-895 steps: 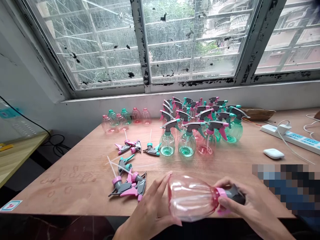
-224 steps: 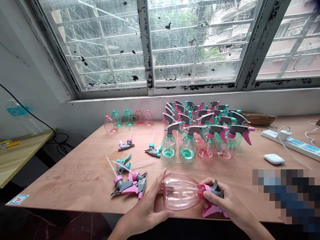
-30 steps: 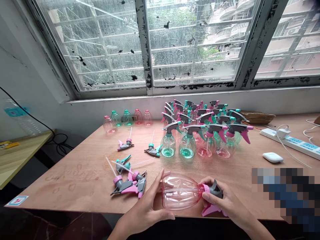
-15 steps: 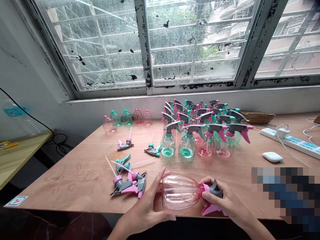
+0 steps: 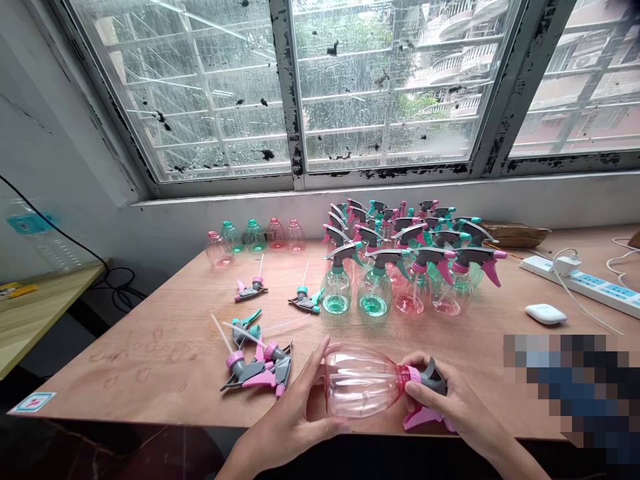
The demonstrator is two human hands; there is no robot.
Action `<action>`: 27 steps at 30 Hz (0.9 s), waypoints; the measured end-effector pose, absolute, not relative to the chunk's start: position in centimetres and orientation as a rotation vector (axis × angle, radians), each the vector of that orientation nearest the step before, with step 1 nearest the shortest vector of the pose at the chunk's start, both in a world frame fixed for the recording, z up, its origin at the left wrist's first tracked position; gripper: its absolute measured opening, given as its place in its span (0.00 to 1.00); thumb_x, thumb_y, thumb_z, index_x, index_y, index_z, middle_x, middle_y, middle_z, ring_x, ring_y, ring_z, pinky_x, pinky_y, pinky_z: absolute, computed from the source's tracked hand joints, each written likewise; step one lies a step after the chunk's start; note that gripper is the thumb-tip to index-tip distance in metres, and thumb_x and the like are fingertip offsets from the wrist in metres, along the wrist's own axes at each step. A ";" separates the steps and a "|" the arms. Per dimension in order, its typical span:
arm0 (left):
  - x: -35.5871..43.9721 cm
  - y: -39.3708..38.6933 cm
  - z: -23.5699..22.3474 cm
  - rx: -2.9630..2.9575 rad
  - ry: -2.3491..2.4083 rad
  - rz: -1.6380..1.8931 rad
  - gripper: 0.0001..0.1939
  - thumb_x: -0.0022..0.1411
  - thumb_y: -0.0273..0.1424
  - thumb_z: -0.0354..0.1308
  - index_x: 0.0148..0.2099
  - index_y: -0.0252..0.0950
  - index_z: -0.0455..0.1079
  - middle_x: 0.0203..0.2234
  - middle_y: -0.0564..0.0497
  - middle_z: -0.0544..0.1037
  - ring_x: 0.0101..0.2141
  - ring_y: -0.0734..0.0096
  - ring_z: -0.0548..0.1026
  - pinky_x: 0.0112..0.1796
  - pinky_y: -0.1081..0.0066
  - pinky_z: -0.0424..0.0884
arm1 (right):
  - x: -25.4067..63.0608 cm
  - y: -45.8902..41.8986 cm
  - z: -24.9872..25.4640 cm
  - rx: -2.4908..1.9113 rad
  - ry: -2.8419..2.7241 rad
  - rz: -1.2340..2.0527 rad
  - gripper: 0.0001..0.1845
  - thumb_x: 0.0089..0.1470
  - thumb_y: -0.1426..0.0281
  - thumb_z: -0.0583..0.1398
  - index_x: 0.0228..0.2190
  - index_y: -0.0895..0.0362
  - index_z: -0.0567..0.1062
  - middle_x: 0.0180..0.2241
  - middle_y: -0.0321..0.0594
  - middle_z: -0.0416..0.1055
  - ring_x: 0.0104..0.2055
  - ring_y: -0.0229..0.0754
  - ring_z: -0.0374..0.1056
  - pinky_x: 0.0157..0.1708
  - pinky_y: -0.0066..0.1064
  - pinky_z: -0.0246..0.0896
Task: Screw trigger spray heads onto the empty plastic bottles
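A clear pink spray bottle [image 5: 364, 381] lies on its side in the air over the table's front edge. My left hand [image 5: 295, 407] cups its base, thumb below and fingers behind. At its neck, my right hand [image 5: 443, 393] grips the pink collar and grey body of the spray head [image 5: 431, 380], whose pink trigger points down. The collar sits on the bottle's neck. Left of my hands lies a small pile of loose spray heads [image 5: 260, 363], pink and teal with thin tubes. Two more spray heads, one pink [image 5: 251, 289] and one teal [image 5: 305, 300], lie farther back.
Capless pink and green bottles [image 5: 255, 237] stand at the back left. A dense group of assembled spray bottles [image 5: 375, 293] fills the back middle. To the right are a power strip [image 5: 585, 283], a white earbud case [image 5: 546, 314] and cables; a blurred patch [image 5: 575, 393] lies nearer.
Since the oldest frame, a finished pink spray bottle joined the group; a loose pink bottle and a pink spray head left their places. Over the last second the held bottle turned slightly.
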State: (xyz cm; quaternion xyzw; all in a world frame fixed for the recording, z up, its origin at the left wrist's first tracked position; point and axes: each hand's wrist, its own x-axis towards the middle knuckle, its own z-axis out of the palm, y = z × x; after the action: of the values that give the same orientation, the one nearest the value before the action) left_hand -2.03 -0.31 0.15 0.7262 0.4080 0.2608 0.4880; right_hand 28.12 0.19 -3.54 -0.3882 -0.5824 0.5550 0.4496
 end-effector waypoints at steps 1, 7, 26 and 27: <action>-2.0 -0.3 0.1 1.778 0.990 0.642 0.54 0.62 0.34 0.67 0.75 0.49 0.31 0.73 0.46 0.49 0.70 0.53 0.52 0.69 0.56 0.47 | 28.1 0.2 -3.5 -0.956 -1.437 1.370 0.21 0.60 0.53 0.67 0.41 0.58 0.74 0.26 0.38 0.76 0.29 0.49 0.72 0.31 0.35 0.68; -1.8 -0.5 0.1 1.789 0.968 0.691 0.49 0.65 0.32 0.63 0.74 0.52 0.34 0.73 0.48 0.49 0.70 0.55 0.53 0.68 0.58 0.51 | 28.0 0.2 -3.4 -0.951 -1.434 1.368 0.21 0.60 0.53 0.68 0.40 0.58 0.74 0.25 0.38 0.76 0.28 0.48 0.71 0.30 0.35 0.68; -1.9 -0.6 0.0 1.792 0.984 0.681 0.48 0.65 0.30 0.62 0.74 0.52 0.33 0.73 0.48 0.49 0.68 0.54 0.58 0.68 0.56 0.50 | 28.0 0.3 -3.7 -0.975 -1.405 1.351 0.22 0.59 0.52 0.68 0.40 0.58 0.74 0.25 0.37 0.75 0.28 0.49 0.72 0.29 0.34 0.67; -1.9 -0.6 0.0 1.790 0.986 0.678 0.50 0.64 0.31 0.63 0.74 0.51 0.33 0.73 0.48 0.49 0.69 0.53 0.56 0.68 0.55 0.49 | 28.0 0.2 -3.6 -0.969 -1.408 1.358 0.22 0.59 0.52 0.68 0.40 0.58 0.74 0.25 0.37 0.75 0.28 0.48 0.72 0.29 0.34 0.67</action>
State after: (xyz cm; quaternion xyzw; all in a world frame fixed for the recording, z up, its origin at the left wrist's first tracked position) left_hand -1.94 -0.58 -0.03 0.7318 0.4030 0.2773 0.4745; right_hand 28.01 0.24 -3.60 -0.3939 -0.5723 0.5521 0.4611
